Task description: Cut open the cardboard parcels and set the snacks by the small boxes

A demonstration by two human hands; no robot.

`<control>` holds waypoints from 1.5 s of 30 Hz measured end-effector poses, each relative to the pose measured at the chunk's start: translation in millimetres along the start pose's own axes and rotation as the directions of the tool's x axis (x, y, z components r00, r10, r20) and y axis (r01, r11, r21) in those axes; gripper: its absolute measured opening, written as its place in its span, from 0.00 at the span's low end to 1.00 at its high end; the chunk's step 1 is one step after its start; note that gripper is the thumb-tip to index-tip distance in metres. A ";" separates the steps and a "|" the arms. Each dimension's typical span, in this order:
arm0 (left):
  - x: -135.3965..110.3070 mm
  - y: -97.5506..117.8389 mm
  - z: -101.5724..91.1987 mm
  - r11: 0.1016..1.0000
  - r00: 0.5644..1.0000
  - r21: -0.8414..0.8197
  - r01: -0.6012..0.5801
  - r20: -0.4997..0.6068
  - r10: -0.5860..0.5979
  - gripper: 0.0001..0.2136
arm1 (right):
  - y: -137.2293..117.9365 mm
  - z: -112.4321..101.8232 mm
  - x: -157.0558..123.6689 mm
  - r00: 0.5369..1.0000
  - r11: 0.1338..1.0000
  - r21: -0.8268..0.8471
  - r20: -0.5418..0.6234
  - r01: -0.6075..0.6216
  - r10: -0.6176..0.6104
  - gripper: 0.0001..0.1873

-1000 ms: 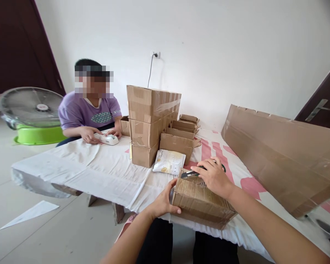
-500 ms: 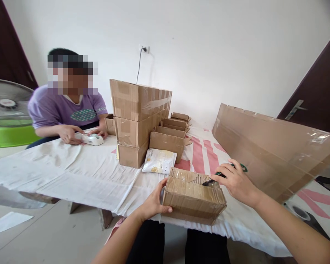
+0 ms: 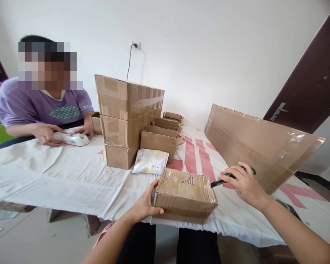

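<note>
A small brown cardboard box (image 3: pixel 185 200) sits at the near table edge, with clear tape and black print on its top. My left hand (image 3: pixel 145 201) grips its left end, thumb on the front face; a grey rounded thing shows partly between palm and box. My right hand (image 3: pixel 243 183) is closed around what looks like a pair of scissors (image 3: pixel 218 182), dark with a green loop at the back. Their dark tip points left, at the box's upper right edge; whether it touches, I cannot tell. A white packet (image 3: pixel 150 161) lies just behind the box.
Stacked cartons (image 3: pixel 117 130) stand left of centre, with several open boxes (image 3: pixel 158 143) beside them. A large cardboard sheet (image 3: pixel 253 143) leans up at right. Across the table (image 3: pixel 57 176), a person in purple (image 3: pixel 63 110) has both hands at a white tape dispenser (image 3: pixel 78 139).
My right hand has drawn the scissors back to the right, from the box's top to its right edge. My left hand keeps its hold. The view has turned right.
</note>
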State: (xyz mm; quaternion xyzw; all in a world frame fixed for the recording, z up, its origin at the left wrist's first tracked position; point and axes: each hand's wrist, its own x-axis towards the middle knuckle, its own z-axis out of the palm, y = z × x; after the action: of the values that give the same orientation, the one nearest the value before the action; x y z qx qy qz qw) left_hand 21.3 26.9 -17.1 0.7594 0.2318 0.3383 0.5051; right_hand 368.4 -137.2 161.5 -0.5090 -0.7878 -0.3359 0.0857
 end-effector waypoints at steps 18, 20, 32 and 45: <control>-0.3 2.3 -0.2 1.000 1.000 0.001 -0.001 0.022 0.001 0.53 | -10.1 13.0 22.6 0.992 0.991 0.086 0.071 0.101 -0.108 0.30; -0.3 1.6 -0.3 1.000 1.000 0.010 0.002 0.026 -0.002 0.53 | -8.3 10.8 23.8 0.988 0.989 0.079 0.078 0.125 -0.131 0.29; 1.2 -0.1 -0.3 1.000 0.999 0.015 -0.018 0.031 0.017 0.53 | -6.8 13.4 30.3 0.973 0.972 0.040 -0.015 0.231 -0.231 0.24; 0.3 0.4 -0.7 0.999 0.999 0.032 0.004 0.036 -0.005 0.53 | -4.5 6.5 21.0 0.969 0.968 -0.030 0.007 0.247 -0.247 0.23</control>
State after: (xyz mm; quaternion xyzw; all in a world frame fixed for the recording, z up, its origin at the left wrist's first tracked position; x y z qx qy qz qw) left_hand 21.0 27.4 -16.4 0.7730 0.2297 0.3195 0.4977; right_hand 356.1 -118.7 164.6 -0.4087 -0.8401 -0.3551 0.0341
